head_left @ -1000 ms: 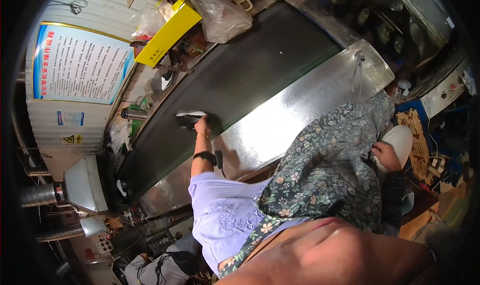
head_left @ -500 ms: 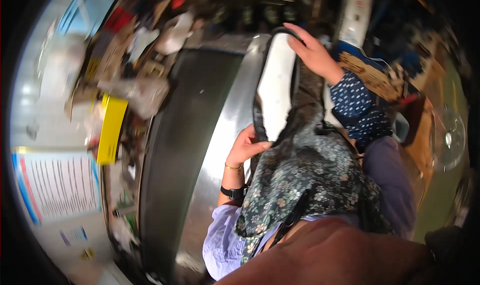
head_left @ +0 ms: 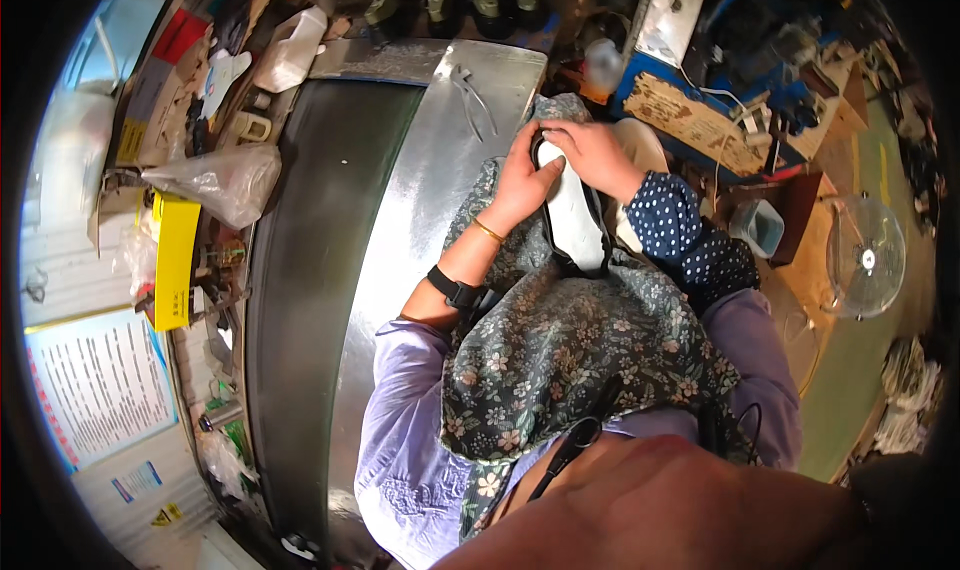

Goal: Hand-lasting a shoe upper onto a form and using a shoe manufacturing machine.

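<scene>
A dark shoe [head_left: 578, 215] lies sole up on my lap, over a floral apron [head_left: 560, 360]. Its underside is white, bordered by a black edge. Around the far end, my left hand [head_left: 520, 182] grips the left side, thumb bent over the white face. My right hand [head_left: 598, 158] is closed over the same end from the right, its fingertips meeting the left hand's. Both hands cover the tip of the shoe. Beyond them, a pair of pliers [head_left: 468, 100] rests on the metal tabletop [head_left: 400, 220].
Along the left runs a dark conveyor belt [head_left: 310, 260]. Past it are a yellow box [head_left: 175, 260] and a clear plastic bag [head_left: 230, 185]. Several shoes [head_left: 487, 10] stand at the back. On the right are a plastic tub [head_left: 757, 228] and a fan [head_left: 866, 260].
The shoe has come down toward my lap. My left hand has shifted from its near end to its far end. My right hand has closed over the tip beside it.
</scene>
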`<state>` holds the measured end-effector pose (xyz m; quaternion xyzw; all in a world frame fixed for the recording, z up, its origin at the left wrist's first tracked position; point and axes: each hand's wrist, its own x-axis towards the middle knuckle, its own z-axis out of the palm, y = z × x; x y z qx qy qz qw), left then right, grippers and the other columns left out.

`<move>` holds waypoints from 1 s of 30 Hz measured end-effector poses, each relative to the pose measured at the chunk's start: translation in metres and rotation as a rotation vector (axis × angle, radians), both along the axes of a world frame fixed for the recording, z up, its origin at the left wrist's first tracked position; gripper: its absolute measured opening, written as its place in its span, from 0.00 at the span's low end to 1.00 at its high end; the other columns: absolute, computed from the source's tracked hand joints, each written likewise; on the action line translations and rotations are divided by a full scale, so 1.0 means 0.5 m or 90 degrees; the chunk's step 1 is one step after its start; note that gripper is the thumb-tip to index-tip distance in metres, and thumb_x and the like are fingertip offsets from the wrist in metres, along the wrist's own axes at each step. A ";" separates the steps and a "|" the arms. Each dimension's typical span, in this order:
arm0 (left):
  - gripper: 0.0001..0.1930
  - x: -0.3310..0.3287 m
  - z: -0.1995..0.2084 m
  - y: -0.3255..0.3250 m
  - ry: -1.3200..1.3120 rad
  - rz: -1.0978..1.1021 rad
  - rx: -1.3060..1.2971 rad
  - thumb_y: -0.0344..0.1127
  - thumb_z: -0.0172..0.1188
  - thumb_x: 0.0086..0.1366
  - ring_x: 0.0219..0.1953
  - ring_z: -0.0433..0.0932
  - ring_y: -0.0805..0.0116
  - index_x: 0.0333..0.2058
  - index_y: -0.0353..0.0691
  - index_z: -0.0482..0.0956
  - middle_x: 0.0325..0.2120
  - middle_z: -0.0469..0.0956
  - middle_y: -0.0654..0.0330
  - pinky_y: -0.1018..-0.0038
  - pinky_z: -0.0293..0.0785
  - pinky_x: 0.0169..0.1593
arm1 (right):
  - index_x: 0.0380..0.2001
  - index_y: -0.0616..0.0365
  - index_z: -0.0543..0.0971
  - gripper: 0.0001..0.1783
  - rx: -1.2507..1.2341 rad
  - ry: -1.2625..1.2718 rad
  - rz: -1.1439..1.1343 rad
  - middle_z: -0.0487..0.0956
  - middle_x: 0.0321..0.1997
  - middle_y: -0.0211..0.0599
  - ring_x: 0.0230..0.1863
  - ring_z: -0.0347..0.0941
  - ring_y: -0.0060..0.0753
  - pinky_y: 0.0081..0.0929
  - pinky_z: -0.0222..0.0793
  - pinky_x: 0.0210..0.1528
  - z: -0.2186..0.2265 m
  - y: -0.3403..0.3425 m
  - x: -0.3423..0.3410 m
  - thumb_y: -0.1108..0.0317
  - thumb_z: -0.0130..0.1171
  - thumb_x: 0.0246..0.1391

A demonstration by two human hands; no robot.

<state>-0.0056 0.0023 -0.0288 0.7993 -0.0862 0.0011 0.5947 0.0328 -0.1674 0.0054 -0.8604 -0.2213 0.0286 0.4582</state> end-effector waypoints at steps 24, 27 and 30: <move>0.24 0.059 -0.013 0.020 0.281 0.001 -0.352 0.25 0.64 0.62 0.42 0.75 0.74 0.57 0.39 0.69 0.41 0.78 0.64 0.77 0.73 0.46 | 0.43 0.66 0.75 0.24 -0.136 0.143 -0.051 0.80 0.36 0.50 0.37 0.79 0.47 0.38 0.73 0.43 -0.135 -0.011 -0.092 0.54 0.40 0.69; 0.24 0.055 -0.008 0.006 0.280 0.033 -0.309 0.26 0.64 0.62 0.39 0.76 0.74 0.56 0.36 0.68 0.40 0.78 0.61 0.77 0.74 0.42 | 0.30 0.65 0.74 0.18 -0.340 -0.171 -0.045 0.78 0.24 0.45 0.24 0.78 0.44 0.37 0.74 0.28 -0.089 0.011 -0.081 0.59 0.47 0.65; 0.25 0.079 -0.010 -0.001 0.296 0.021 -0.298 0.27 0.63 0.63 0.38 0.77 0.73 0.57 0.33 0.66 0.39 0.78 0.60 0.77 0.75 0.40 | 0.34 0.66 0.75 0.19 -0.377 -0.221 -0.055 0.79 0.22 0.46 0.23 0.78 0.44 0.38 0.74 0.26 -0.091 -0.002 -0.060 0.58 0.50 0.64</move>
